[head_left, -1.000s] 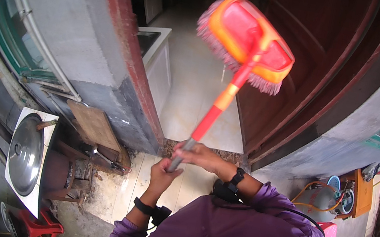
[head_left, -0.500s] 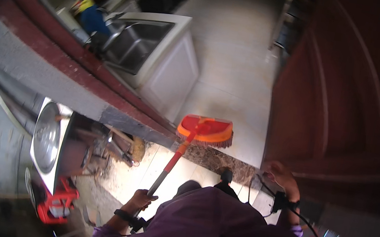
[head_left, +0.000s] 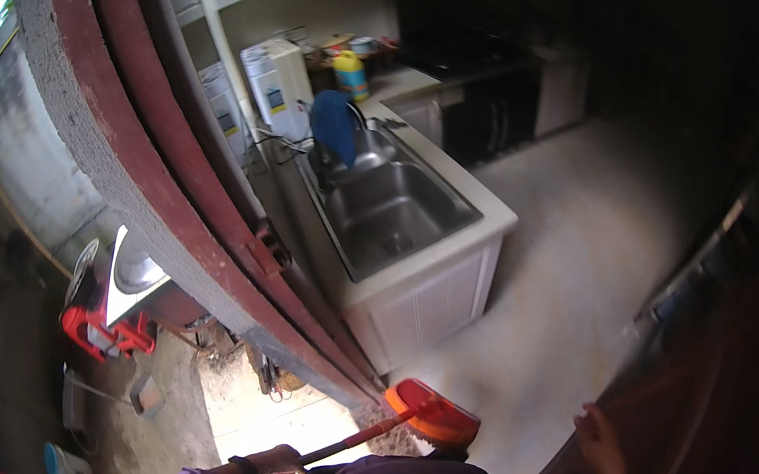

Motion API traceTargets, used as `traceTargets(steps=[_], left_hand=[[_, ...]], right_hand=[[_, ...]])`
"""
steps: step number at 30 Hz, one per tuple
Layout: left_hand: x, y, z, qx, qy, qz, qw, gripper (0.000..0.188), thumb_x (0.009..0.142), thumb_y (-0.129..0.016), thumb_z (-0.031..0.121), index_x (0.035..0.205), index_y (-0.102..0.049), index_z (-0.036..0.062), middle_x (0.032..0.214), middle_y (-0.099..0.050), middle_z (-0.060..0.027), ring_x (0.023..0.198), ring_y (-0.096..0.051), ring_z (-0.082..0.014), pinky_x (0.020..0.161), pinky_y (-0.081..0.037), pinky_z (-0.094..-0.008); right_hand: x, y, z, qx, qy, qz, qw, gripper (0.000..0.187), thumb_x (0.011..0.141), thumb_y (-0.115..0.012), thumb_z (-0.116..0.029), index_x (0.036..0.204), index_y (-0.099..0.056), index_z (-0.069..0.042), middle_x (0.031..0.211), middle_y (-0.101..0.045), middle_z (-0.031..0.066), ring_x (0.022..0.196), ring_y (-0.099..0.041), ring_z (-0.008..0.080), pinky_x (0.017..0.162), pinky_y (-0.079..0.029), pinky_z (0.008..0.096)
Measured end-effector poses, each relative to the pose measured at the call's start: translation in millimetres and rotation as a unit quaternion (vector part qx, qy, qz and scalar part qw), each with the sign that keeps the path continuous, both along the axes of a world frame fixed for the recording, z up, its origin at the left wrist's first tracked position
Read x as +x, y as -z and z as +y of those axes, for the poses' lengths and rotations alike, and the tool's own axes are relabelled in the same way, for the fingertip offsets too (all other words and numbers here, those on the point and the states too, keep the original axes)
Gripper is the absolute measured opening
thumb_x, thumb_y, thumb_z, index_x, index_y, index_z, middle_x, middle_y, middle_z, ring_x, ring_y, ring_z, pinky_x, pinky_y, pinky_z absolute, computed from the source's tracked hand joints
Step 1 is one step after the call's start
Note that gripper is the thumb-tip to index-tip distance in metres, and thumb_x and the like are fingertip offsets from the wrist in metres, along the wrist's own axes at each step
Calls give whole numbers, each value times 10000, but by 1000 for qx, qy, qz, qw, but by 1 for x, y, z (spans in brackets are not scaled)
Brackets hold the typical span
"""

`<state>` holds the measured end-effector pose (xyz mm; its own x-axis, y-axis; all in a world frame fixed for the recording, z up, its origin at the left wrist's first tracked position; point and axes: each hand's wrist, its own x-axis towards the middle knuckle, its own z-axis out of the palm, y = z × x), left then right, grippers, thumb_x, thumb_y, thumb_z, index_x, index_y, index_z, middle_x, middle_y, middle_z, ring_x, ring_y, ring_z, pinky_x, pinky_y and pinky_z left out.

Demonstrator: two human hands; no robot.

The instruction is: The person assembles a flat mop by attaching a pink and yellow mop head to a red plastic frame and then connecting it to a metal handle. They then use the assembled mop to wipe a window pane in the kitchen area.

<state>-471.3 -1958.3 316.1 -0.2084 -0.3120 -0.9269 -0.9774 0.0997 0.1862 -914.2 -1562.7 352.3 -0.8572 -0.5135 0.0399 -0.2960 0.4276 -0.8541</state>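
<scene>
A long-handled broom with a red and orange head (head_left: 435,413) is in my left hand (head_left: 278,462), whose fingers are wrapped around the pole (head_left: 353,442). The broom's head is in the doorway, at the far end of the slanting pole, in front of the sink cabinet's corner. Over on the right, my right hand (head_left: 601,453) is raised beside the dark red door (head_left: 723,420). It looks empty, with its fingers loosely extended, though dim and smeared; whether it touches the door I cannot tell.
Beyond the doorway stands a counter with a steel sink (head_left: 404,211), a blue cloth (head_left: 334,125) and a yellow bottle (head_left: 349,74). A dark red door frame (head_left: 160,158) runs along the left. Outside are a red plastic stool (head_left: 111,332) and a white bucket (head_left: 67,464).
My view has swung up and to the left, showing more of the kitchen. The broom is still in my left hand, and my right hand is still up by the door.
</scene>
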Motion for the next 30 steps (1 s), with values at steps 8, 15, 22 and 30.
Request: traceTargets(steps=[8,15,22,30], left_hand=[[-169,31,-25,28,46,35,998,279,766,-716,297,665,-569,84,510,-439,14,415,-411,-108,386,-364,-295],[-281,16,-22,50,9,65,997,264,749,-744,319,823,-616,100,529,-479,15,426,-455,-110,383,-376,-294],[-391,35,21,37,-71,51,996,119,760,-617,220,798,-597,109,564,-495,-3,434,-469,-123,382,-403,-305],[-506,13,39,5,-125,62,990,267,781,-722,321,856,-625,84,566,-494,2,444,-472,-108,386,-394,-286]], right_hand=[[-138,-19,41,231,67,-27,970,316,916,-607,-279,1109,-592,-29,974,-656,133,918,-621,216,885,-468,355],[-282,1,29,305,22,-47,951,371,887,-634,-344,1124,-597,-60,959,-663,146,927,-622,232,950,-418,369],[-465,17,-16,286,-53,-18,956,427,859,-662,-408,1138,-602,-91,944,-670,159,936,-623,249,1015,-368,384],[-665,45,-119,115,-157,-2,981,264,873,-602,-154,1078,-556,7,727,-631,126,587,-634,202,532,-497,337]])
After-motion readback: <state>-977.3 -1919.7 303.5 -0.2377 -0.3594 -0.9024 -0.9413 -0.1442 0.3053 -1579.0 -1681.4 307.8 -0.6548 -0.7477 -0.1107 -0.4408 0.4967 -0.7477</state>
